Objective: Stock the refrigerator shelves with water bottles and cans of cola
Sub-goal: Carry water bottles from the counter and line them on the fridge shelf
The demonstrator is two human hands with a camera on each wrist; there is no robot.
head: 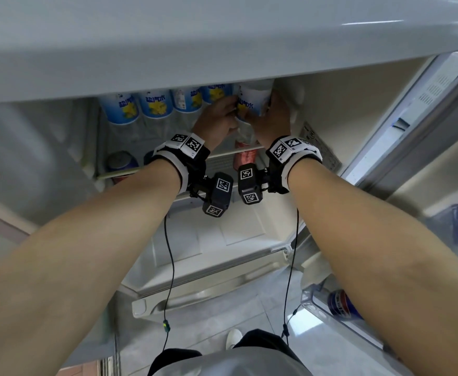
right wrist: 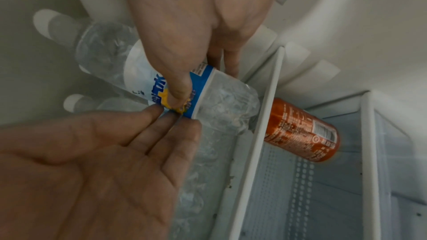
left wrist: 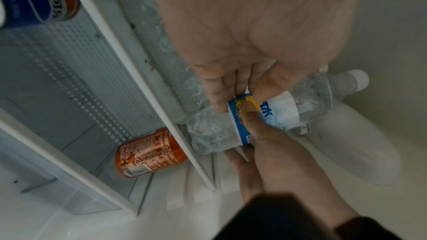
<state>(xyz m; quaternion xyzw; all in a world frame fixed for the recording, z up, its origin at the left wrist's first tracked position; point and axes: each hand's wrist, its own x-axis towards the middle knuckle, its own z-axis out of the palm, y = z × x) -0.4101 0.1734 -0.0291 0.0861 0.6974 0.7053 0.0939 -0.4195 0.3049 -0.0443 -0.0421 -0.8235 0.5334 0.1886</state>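
A clear water bottle (head: 252, 100) with a blue and white label is at the right end of the refrigerator's upper shelf (head: 230, 151); both hands are on it. My right hand (head: 274, 118) grips it, thumb (right wrist: 180, 87) on the label and fingers behind it. My left hand (head: 217, 115) touches the label's left side with straight fingers (right wrist: 161, 116). The bottle (left wrist: 277, 112) leans a little, its base by the shelf's front rim (left wrist: 138, 72). Several more bottles (head: 119, 108) stand in a row to its left. An orange-red cola can (left wrist: 150, 154) sits on the shelf below.
A blue and red can (head: 122, 161) sits at the left of the lower shelf, and another can (head: 341, 305) lies in the open door's bin at lower right. The fridge's right wall (head: 317, 104) is close beside the right hand. A crisper drawer (head: 208, 240) is below.
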